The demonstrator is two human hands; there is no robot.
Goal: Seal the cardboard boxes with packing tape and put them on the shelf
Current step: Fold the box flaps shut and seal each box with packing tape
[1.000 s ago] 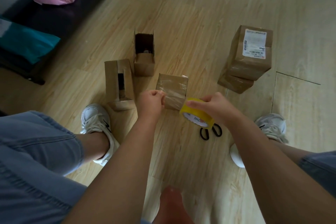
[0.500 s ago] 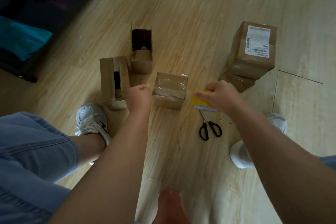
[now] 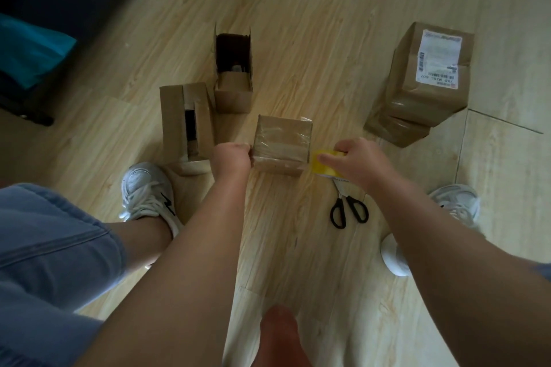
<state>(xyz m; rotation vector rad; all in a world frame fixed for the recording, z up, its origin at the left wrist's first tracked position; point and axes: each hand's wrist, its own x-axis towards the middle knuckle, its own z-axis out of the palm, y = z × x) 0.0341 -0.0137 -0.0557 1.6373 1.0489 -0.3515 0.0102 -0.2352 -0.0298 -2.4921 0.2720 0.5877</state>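
A small cardboard box [image 3: 281, 143] wrapped in clear tape stands on the wooden floor in the middle. My left hand [image 3: 231, 158] is curled against the box's left side and seems to pinch the tape end there. My right hand [image 3: 356, 161] grips a yellow roll of packing tape [image 3: 323, 167] just right of the box, low over the floor. Two open cardboard boxes stand to the left: a tall one [image 3: 186, 124] and one behind it [image 3: 233, 74].
Black-handled scissors [image 3: 347, 208] lie on the floor under my right wrist. Two taped boxes are stacked at the right, the top one [image 3: 429, 74] bearing a white label. My white shoes [image 3: 146, 191] flank the work spot. A dark shelf [image 3: 44, 9] with teal and pink packages lies far left.
My right hand has carried the tape roll from in front of the box to its right side and lowered it. My left hand stayed at the box's left side. The scissors are now uncovered.
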